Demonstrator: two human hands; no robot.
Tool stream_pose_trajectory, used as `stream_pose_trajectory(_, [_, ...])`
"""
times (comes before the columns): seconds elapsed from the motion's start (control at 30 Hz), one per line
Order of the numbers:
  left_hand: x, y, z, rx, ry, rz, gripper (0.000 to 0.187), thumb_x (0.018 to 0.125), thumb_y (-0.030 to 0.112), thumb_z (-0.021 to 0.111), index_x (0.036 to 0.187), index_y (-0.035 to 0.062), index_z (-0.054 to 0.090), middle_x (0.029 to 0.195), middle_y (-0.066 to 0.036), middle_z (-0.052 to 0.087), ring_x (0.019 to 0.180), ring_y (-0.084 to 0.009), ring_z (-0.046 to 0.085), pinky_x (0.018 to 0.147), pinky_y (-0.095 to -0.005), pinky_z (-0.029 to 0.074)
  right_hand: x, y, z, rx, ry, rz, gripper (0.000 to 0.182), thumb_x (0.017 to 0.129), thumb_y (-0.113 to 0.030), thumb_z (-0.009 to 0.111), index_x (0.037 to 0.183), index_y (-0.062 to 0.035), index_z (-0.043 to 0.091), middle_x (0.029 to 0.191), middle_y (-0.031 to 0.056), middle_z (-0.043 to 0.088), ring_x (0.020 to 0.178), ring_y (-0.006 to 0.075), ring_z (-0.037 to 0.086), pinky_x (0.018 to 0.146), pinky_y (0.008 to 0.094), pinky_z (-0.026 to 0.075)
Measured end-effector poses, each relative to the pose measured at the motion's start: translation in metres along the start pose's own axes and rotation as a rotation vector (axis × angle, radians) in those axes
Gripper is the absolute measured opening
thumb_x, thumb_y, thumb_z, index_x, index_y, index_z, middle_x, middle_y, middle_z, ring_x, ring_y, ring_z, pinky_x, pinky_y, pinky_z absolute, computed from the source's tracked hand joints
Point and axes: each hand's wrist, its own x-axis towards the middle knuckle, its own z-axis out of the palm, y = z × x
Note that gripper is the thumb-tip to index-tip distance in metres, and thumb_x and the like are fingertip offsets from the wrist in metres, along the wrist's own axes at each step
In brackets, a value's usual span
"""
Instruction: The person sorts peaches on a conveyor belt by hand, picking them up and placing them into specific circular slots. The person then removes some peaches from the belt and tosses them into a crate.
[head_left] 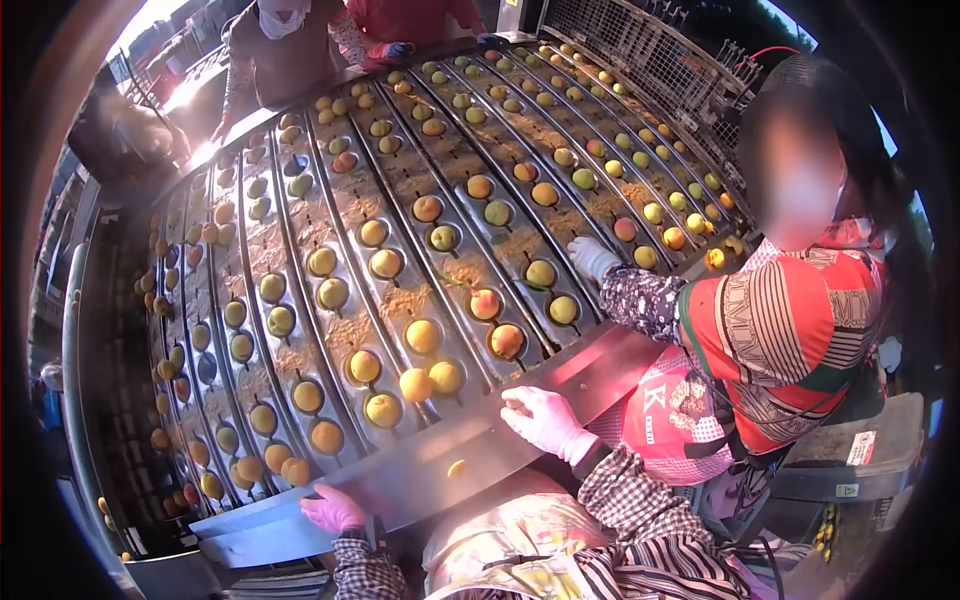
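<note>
My left hand [333, 510], in a pink glove, rests on the steel front rail [420, 478] of a fruit sorting conveyor [300, 200] and holds nothing. My right hand [545, 418], in a pale glove, lies with curled fingers on the same rail further right, empty. Nearest it are a loose yellow fruit [415, 384] and a fruit in a cup [446, 376]. Rows of metal cups carry yellow and reddish fruits away from me. A fruit's reflection shows on the rail.
A co-worker in a red patterned top [790, 340] stands at my right, a white-gloved hand [592, 257] on the conveyor. Two more people [285, 55] stand at the far end. A wire mesh guard [640, 50] runs along the far right. A dark bin [850, 460] sits beside me.
</note>
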Motion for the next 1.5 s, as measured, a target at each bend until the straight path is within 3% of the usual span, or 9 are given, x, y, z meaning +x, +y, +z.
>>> stream_pose_trajectory(0.23, [0.016,0.011,0.035,0.042,0.089,-0.254,0.080,0.104,0.056,0.039,0.151,-0.0075,0.034,0.152,-0.030,0.042,0.143,-0.0420,0.039,0.120,-0.0488,0.030,0.200,-0.016,-0.049,-0.198,0.161,0.058,0.044,0.088,-0.043,0.073,0.116,-0.0100,0.070,0.105,0.0150,0.074,0.100,0.0330,0.071,0.088,0.0415,0.056])
stream_pose_trajectory(0.3, [0.015,0.012,0.047,0.171,0.155,-0.311,0.081,0.102,0.060,0.039,0.152,-0.0039,0.037,0.151,-0.025,0.046,0.140,-0.0390,0.044,0.116,-0.0476,0.036,0.265,-0.004,-0.058,-0.263,0.304,0.054,0.047,0.087,-0.044,0.073,0.118,-0.0093,0.069,0.107,0.0171,0.073,0.103,0.0350,0.070,0.092,0.0430,0.054])
stream_pose_trajectory(0.5, [0.007,0.025,0.060,0.412,0.390,-0.375,0.076,0.101,0.059,0.047,0.149,0.0003,0.044,0.144,-0.019,0.055,0.130,-0.0343,0.055,0.109,-0.0453,0.044,0.390,0.001,-0.078,-0.483,0.362,0.238,0.061,0.086,-0.049,0.072,0.127,-0.0057,0.058,0.127,0.0208,0.062,0.117,0.0391,0.063,0.097,0.0470,0.052])
stream_pose_trajectory(0.83, [-0.011,0.044,0.035,0.373,0.320,-0.351,0.073,0.103,0.054,0.047,0.150,-0.0013,0.042,0.148,-0.022,0.051,0.136,-0.0372,0.050,0.114,-0.0455,0.040,0.430,0.048,-0.091,-0.616,0.100,0.016,0.054,0.084,-0.035,0.074,0.128,-0.0071,0.059,0.127,0.0172,0.061,0.115,0.0375,0.062,0.098,0.0446,0.051])
stream_pose_trajectory(0.87, [0.006,0.002,0.050,0.371,0.323,-0.351,0.073,0.103,0.054,0.048,0.150,-0.0014,0.042,0.148,-0.022,0.051,0.136,-0.0373,0.050,0.114,-0.0455,0.039,0.432,0.038,-0.096,-0.650,0.038,0.062,0.056,0.085,-0.035,0.074,0.132,-0.0086,0.059,0.129,0.0155,0.060,0.117,0.0370,0.061,0.100,0.0443,0.050])
stream_pose_trajectory(1.0, [0.003,-0.003,0.051,0.354,0.338,-0.357,0.073,0.102,0.054,0.049,0.150,-0.0015,0.042,0.148,-0.023,0.051,0.136,-0.0379,0.049,0.114,-0.0456,0.038,0.460,0.018,-0.093,-0.710,0.183,0.011,0.054,0.086,-0.034,0.074,0.133,-0.0117,0.059,0.129,0.0140,0.061,0.122,0.0344,0.058,0.102,0.0453,0.048])
stream_pose_trajectory(1.1, [0.006,-0.005,0.051,0.335,0.357,-0.351,0.073,0.102,0.053,0.050,0.150,-0.0016,0.042,0.148,-0.023,0.051,0.137,-0.0384,0.048,0.115,-0.0456,0.038,0.485,0.024,-0.077,-0.779,0.244,-0.235,0.052,0.087,-0.031,0.073,0.134,-0.0126,0.059,0.128,0.0145,0.061,0.122,0.0342,0.058,0.102,0.0459,0.048])
stream_pose_trajectory(1.23, [0.012,-0.010,0.057,0.289,0.365,-0.330,0.073,0.101,0.052,0.052,0.150,-0.0018,0.042,0.149,-0.024,0.050,0.137,-0.0390,0.048,0.115,-0.0456,0.037,0.507,0.025,-0.073,-0.715,0.230,0.002,0.048,0.088,-0.031,0.072,0.130,-0.0120,0.059,0.123,0.0155,0.063,0.114,0.0359,0.063,0.095,0.0476,0.052])
stream_pose_trajectory(1.5, [0.037,-0.034,0.054,0.240,0.395,-0.322,0.074,0.100,0.051,0.054,0.150,-0.0021,0.042,0.149,-0.025,0.049,0.138,-0.0400,0.046,0.116,-0.0457,0.036,0.510,0.038,-0.067,-0.636,0.327,0.135,0.046,0.093,-0.043,0.065,0.126,-0.0102,0.062,0.121,0.0178,0.064,0.110,0.0389,0.065,0.093,0.0496,0.052])
